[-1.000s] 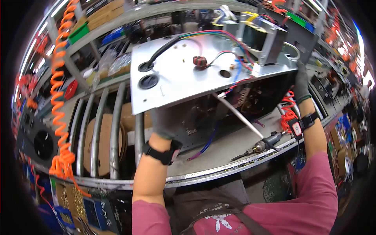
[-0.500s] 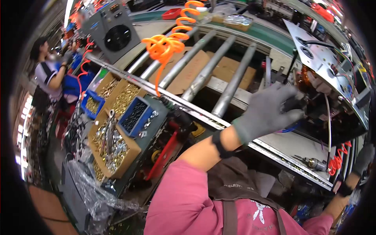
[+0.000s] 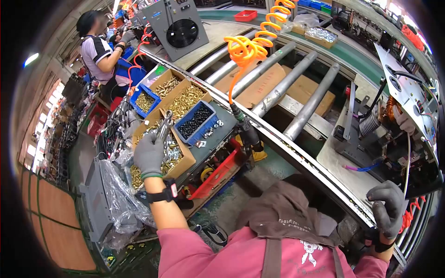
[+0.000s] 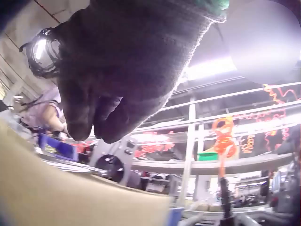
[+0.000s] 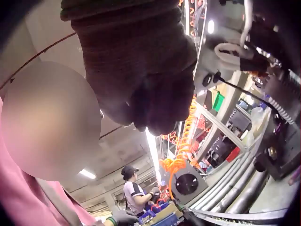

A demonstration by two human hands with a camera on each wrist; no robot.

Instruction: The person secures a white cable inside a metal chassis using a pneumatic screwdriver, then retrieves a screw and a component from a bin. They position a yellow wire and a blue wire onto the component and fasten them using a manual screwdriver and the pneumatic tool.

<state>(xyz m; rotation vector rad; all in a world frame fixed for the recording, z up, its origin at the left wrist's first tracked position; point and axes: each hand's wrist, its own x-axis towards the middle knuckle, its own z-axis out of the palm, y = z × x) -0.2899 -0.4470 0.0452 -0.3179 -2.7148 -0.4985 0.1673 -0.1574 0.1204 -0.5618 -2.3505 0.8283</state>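
In the head view my gloved left hand (image 3: 149,155) is over a cardboard box (image 3: 186,162) of screws and small metal parts, its fingers pointing down into it. A shiny wrench-like tool (image 3: 165,126) lies just beyond the fingers. The left wrist view shows bunched fingers (image 4: 106,117) close over the box rim (image 4: 94,193); I cannot tell whether they pinch anything. My gloved right hand (image 3: 388,208) hangs loosely curled near the bench's front edge, with nothing visible in it. Beyond it stands an open machine unit (image 3: 371,134) with a metal panel (image 3: 394,76), coils and wires.
Blue bins hold black screws (image 3: 195,121) and brass screws (image 3: 144,102). Steel rollers (image 3: 313,104) run between me and the shelves. An orange coiled hose (image 3: 248,51) hangs over them, a power driver (image 3: 250,134) below. Another person (image 3: 99,51) works beyond a grey fan unit (image 3: 178,28).
The head view has turned left. My left hand has left the machine unit and moved left to the box of parts. My right hand has come away from the unit's right side.
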